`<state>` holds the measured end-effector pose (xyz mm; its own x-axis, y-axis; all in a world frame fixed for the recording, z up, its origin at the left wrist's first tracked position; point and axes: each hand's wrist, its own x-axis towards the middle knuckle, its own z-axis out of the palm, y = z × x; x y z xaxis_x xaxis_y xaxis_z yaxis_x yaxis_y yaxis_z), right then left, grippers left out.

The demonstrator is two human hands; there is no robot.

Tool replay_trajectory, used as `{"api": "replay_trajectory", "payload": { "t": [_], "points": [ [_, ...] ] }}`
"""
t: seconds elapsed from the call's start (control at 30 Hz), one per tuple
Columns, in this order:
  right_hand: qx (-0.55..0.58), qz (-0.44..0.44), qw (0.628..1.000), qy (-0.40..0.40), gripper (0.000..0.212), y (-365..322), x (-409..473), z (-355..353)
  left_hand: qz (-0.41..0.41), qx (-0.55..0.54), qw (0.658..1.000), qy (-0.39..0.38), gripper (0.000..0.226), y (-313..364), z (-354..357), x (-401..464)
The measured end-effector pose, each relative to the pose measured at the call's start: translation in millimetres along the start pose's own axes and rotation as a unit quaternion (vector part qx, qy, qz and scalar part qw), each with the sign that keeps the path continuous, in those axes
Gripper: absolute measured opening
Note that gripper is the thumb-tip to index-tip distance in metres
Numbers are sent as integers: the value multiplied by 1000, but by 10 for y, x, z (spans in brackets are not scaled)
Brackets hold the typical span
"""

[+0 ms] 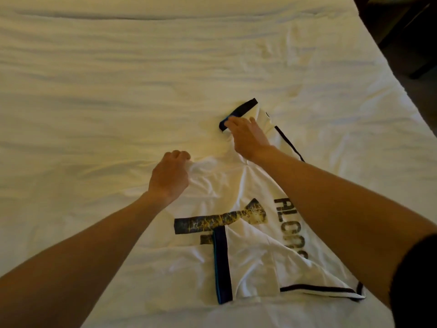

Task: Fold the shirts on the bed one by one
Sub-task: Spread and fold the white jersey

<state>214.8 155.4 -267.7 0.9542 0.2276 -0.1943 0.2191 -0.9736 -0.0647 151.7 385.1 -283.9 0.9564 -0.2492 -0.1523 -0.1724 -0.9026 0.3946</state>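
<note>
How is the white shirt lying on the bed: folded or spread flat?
Partly folded: one sleeve of the white shirt lies folded across its printed back.

right forearm (331, 197) hides shirt (248, 256) lettering | dark furniture (406, 31) cut off

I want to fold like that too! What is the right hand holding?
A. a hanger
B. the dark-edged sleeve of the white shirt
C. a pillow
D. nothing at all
B: the right hand grips the dark-trimmed sleeve of the white shirt at its far end, while the left hand pinches the shirt's cloth nearer the person, on the bed.
</note>
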Motion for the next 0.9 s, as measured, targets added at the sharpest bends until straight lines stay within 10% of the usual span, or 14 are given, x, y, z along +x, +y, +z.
{"api": "replay_trajectory", "payload": {
  "t": [0.13,0.3,0.53,0.73,0.9],
  "points": [
    [-27,36,996,-75,92,107,332,176,11,94,993,-68,71,-136,230,123],
    [-89,44,989,-105,87,255,437,256,38,98,994,-26,51,-267,399,154],
    [-267,92,959,-25,22,378,-50,-26,20,87,996,-11,23,-192,195,166],
    [-117,114,965,206,22,512,-1224,-70,131,51,977,161,9,-134,61,-427],
    [-83,127,984,95,22,176,-2310,312,177,73,976,105,30,-133,316,-1141]
  ]
}}
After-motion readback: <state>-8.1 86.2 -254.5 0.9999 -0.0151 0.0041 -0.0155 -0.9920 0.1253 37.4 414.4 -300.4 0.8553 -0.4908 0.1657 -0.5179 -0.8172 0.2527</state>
